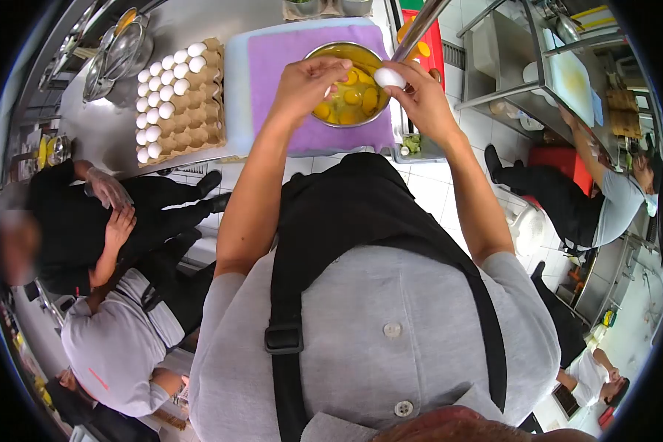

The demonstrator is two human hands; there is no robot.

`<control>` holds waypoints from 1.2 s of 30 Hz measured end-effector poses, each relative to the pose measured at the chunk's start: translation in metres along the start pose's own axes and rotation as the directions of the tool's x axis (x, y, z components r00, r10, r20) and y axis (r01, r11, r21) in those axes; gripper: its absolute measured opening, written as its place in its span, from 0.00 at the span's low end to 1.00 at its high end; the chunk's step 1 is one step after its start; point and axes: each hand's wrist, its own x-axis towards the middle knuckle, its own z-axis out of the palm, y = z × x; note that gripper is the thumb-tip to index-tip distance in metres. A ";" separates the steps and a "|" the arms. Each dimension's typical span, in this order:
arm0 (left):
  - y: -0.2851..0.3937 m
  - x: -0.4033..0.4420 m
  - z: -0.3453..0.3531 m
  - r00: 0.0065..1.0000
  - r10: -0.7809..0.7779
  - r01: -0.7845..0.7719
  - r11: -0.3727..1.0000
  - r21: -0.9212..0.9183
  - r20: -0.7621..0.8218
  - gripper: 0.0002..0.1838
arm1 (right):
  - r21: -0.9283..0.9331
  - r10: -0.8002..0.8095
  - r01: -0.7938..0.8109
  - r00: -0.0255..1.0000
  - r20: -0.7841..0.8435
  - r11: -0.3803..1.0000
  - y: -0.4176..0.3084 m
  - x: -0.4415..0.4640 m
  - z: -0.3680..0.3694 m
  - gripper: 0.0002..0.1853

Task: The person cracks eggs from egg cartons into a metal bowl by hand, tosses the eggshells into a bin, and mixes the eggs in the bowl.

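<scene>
At the far left, a person in black (pixel 59 236) is standing with hands together in front of a metal counter (pixel 236 26), beside a person in a light shirt (pixel 118 339). Metal strainers (pixel 118 55) are lying on the counter, and next to them a carton tray (pixel 191 121) is holding white eggs (pixel 166 92), mostly along its left side, while many cups to the right are showing bare. A purple mat (pixel 272 66) is lying over a pale blue board (pixel 237 96) and is supporting a metal bowl (pixel 346 126) of yellow yolks and egg liquid (pixel 353 96). The left hand (pixel 309 87) is reaching up to the bowl's left side, its fingers curling inward with a small white bit showing beneath; whether they are gripping it, one cannot tell. The right hand (pixel 422 96) is bending in from the other side, its thumb and fingers closing around a whole white egg (pixel 389 78) at the bowl's right rim. Farther right, a person in a light blue shirt (pixel 617 210) is reaching toward a metal shelf unit (pixel 544 62).
</scene>
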 end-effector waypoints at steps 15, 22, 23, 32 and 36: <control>-0.010 0.007 0.012 1.000 0.003 -0.004 0.998 -0.059 -0.007 0.20 | 0.083 -0.177 0.179 0.984 -0.027 0.980 -0.025 0.023 0.026 0.25; 0.011 -0.002 0.012 0.981 0.154 -0.095 0.914 0.394 -0.121 0.25 | -0.123 -0.210 0.205 0.977 -0.026 0.971 -0.022 0.023 0.022 0.28; 0.019 -0.006 0.013 0.974 0.187 -0.107 0.875 0.472 -0.126 0.25 | -0.139 -0.184 0.180 0.983 -0.011 0.974 -0.026 0.022 0.019 0.28; 0.040 -0.008 0.015 0.994 0.104 -0.104 0.995 -0.002 0.020 0.19 | 0.537 0.017 0.143 0.960 -0.281 0.832 -0.023 -0.003 0.013 0.25; 0.016 -0.004 0.000 0.997 0.069 -0.043 0.907 -0.419 0.045 0.19 | 0.573 0.196 0.114 0.871 -0.450 0.811 -0.008 -0.058 -0.022 0.28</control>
